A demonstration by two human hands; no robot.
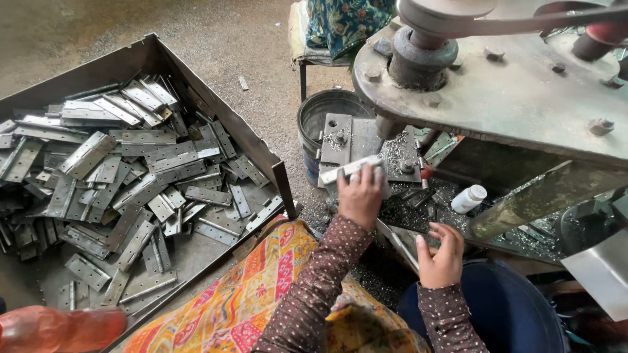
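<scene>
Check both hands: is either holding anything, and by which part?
Left hand holds a flat metal hinge piece by its right end, fingers over the top, on the press bed. Right hand looks empty, resting at the machine edge.

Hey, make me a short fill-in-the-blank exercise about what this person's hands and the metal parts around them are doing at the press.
1. The left hand holds a flat metal ____ on the press bed.
2. The big open tray of hinge plates lies on the person's ____ side.
3. The right hand holds ____.
4. The small bottle near the right hand is ____ in colour.

Missing words: hinge plate; left; nothing; white
</scene>
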